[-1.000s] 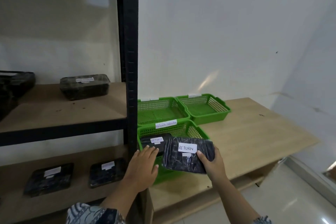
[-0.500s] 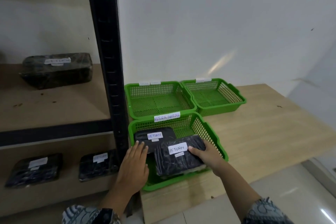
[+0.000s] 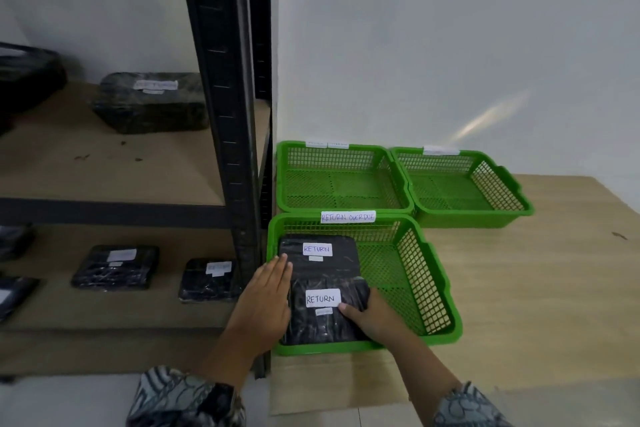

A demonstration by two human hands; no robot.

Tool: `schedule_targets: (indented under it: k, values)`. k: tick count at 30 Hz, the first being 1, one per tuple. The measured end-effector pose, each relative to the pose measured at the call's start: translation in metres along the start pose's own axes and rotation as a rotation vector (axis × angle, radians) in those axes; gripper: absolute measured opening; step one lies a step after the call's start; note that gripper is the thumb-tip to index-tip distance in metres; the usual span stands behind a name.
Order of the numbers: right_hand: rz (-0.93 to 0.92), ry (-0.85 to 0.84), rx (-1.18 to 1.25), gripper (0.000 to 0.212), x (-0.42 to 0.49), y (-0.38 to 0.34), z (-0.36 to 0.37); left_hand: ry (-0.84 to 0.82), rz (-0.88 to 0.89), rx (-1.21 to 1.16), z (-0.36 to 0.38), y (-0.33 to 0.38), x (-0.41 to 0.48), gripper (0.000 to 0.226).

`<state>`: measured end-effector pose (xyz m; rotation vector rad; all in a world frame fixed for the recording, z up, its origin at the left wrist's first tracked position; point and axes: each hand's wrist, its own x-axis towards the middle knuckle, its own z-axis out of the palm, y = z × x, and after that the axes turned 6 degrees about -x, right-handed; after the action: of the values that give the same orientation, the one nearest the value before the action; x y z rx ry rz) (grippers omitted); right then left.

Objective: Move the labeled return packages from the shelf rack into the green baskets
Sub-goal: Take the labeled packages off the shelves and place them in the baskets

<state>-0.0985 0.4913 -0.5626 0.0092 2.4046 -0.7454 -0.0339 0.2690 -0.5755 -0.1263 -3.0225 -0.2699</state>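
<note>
The right hand (image 3: 375, 317) held the front package (image 3: 323, 314) marked RETURN in its grip, inside the near green basket (image 3: 440, 291) at the worktop's (image 3: 519, 288) left edge. The left hand (image 3: 265, 302) lay flat and loose against the package's left side. Another package (image 3: 318, 255) lay behind it.

My left hand (image 3: 265, 302) lies flat, fingers straight and together; my right hand (image 3: 372, 317) curls, thumb on top, gripping.
</note>
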Motion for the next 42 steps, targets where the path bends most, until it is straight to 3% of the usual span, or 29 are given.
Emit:
schedule_targets:
  k: [4,8,12,16,24,32,37,42]
  values:
    - [-0.009,-0.022,-0.075,0.098,0.031,0.019,0.009,-0.024,-0.004,0.019,0.004,0.000,0.000,0.060]
    - [0.021,0.040,-0.215,0.068,0.002,-0.002,0.004,-0.026,-0.006,0.036,0.004,-0.001,0.001,0.061]
    - [0.049,0.132,-0.360,0.072,-0.006,-0.007,0.003,-0.065,-0.019,0.067,-0.001,0.003,0.000,0.061]
    - [-0.074,0.263,-0.285,0.082,-0.011,-0.005,0.002,-0.070,-0.003,0.096,-0.005,0.005,-0.002,0.061]
    - [-0.411,0.561,-0.397,0.054,-0.037,-0.010,0.016,-0.032,-0.046,0.096,-0.024,0.019,-0.036,0.058]
    - [-0.780,0.620,-0.595,0.047,-0.076,-0.076,0.062,-0.043,-0.191,0.183,-0.062,-0.008,-0.096,0.060]
    - [-0.815,0.559,-0.710,0.053,-0.108,-0.122,0.086,-0.069,-0.220,0.245,-0.094,-0.034,-0.126,0.060]
    - [-0.803,0.574,-0.642,0.058,-0.150,-0.182,0.109,0.056,-0.223,0.250,-0.147,-0.072,-0.159,0.060]
